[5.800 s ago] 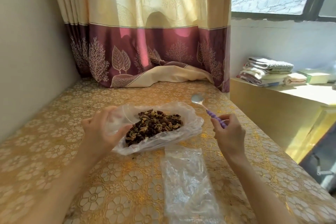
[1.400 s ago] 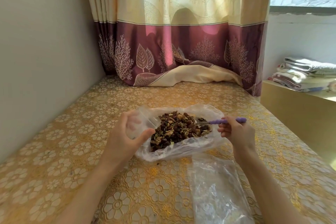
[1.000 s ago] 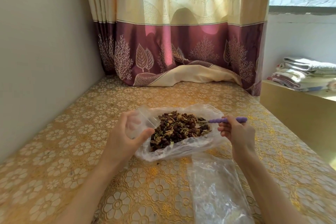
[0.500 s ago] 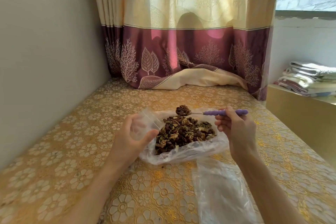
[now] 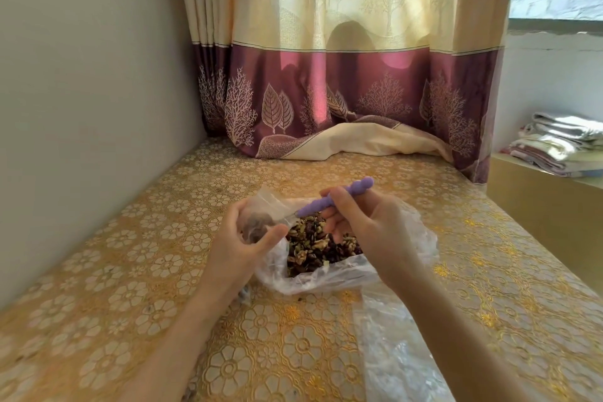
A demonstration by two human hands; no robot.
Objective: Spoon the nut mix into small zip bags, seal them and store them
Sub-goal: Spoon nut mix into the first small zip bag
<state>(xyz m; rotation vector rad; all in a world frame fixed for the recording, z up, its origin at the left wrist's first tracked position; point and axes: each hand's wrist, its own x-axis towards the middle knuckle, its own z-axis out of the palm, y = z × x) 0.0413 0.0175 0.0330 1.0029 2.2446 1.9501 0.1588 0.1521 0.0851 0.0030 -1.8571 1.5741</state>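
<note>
Spillage is the likely fault — the spoon [image 5: 332,197], pinched by the right hand [image 5: 365,228], is tipped into a zip bag [image 5: 261,222] held open by the left hand [image 5: 241,248]. If the mouth is let sag, nuts [image 5: 316,245] would be scattered over the table [image 5: 130,271].

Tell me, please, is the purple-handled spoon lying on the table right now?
No, the right hand holds the purple-handled spoon above the nut mix, its bowl tipped into the small bag in the left hand.

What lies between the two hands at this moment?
In the head view, the nut mix in its open plastic bag lies between the left hand and right hand; the purple spoon crosses above it.
</note>
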